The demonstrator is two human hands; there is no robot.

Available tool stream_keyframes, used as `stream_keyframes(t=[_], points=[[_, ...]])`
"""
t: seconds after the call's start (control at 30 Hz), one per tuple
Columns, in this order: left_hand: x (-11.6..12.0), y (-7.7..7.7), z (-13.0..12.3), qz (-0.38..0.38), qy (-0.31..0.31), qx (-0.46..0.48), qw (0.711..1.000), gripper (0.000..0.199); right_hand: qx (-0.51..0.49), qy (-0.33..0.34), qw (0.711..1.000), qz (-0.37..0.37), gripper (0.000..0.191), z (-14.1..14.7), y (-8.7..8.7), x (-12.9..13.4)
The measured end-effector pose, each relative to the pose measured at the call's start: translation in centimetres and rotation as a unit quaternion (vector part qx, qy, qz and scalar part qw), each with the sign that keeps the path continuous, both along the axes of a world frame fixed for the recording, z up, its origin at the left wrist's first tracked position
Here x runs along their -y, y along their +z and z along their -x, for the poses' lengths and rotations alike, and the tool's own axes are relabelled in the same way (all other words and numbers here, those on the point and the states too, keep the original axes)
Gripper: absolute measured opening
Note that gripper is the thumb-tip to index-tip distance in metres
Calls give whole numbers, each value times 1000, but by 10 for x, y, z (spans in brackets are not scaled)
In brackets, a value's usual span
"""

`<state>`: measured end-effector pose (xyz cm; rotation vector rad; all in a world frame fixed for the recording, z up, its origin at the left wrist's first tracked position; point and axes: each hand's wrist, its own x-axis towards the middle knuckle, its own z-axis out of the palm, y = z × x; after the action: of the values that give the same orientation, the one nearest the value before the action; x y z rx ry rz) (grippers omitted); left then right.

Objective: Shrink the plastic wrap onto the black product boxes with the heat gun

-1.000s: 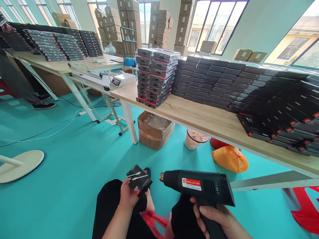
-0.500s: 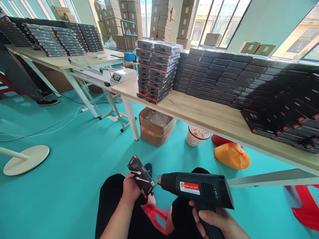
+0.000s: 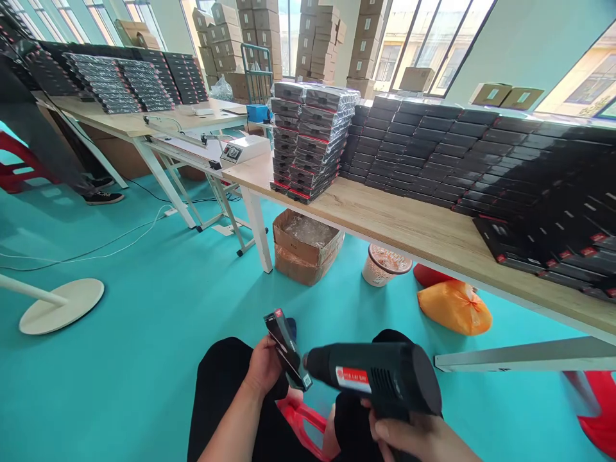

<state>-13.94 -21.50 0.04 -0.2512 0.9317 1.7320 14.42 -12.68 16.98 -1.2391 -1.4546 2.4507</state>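
Observation:
My left hand (image 3: 264,367) grips a slim black product box (image 3: 285,346) by its left edge, above my lap. The box is tilted, so a narrow side and part of its face show. In my right hand (image 3: 409,433) is a dark heat gun (image 3: 370,372) with a red and white label, held by its handle. Its nozzle points left and sits close to the box's lower right side. Whether nozzle and box touch, I cannot tell.
Ahead, a wooden-topped table (image 3: 394,208) bears stacked black boxes (image 3: 423,147) and a film-wrapped stack (image 3: 312,138). Below stand an open carton (image 3: 305,250), a bin (image 3: 382,266) and an orange bag (image 3: 455,308). A sealing machine (image 3: 245,151) is at left; a person's legs (image 3: 62,141) stand beyond.
The box has turned in my left hand, from its printed face toward a narrow side. The heat gun has swung slightly, its rear now facing me more.

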Motion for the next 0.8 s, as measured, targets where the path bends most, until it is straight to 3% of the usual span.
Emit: stream_keyframes(t=[0.17,0.33,0.5,0.63,0.8], points=[[-3,-2,-10,39,-49,4,998,18,-21,-57,998,-28,39,37,23,-29],[-2,-3,-12,56,-64,-23,996,19,-11,-24,999,-45,30,61,43,-52],[-4,-1,-13,61,-56,-38,996,14,-2,26,997,-72,20,74,50,-58],[-7,-2,-10,64,-30,-18,997,11,7,65,995,-82,19,70,46,-51],[-7,-12,-5,68,-4,15,998,9,91,179,976,-79,9,31,33,-24]])
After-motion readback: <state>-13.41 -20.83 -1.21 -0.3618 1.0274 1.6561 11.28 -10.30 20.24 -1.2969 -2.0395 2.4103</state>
